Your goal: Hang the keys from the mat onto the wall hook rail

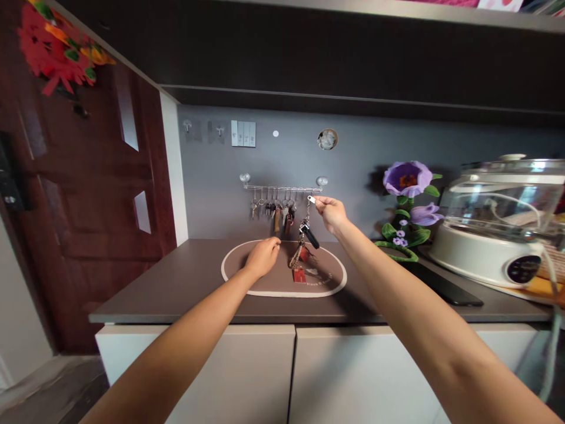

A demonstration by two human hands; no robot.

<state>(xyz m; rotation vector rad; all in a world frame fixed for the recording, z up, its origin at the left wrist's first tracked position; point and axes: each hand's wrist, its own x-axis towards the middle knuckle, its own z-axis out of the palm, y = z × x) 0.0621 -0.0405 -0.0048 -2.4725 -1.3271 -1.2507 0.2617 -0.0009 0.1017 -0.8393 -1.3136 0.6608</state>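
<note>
My right hand (331,212) pinches a small white tag at the top of a bunch of keys (309,234), just below the right end of a metal hook rail (282,188) on the grey wall. The bunch hangs down with a black fob, a braided strap and red pieces over an oval brown mat (247,285). My left hand (263,257) is above the mat's left part with its fingers curled together; nothing can be made out in them. Several other keys (277,218) hang from the rail between the two hands.
A purple fabric flower (408,178) and a white appliance with a clear top (481,253) stand on the counter (176,288) at right. A black flat device (445,288) lies before them. A dark shelf (309,59) overhangs; a red-brown door (83,218) is at left.
</note>
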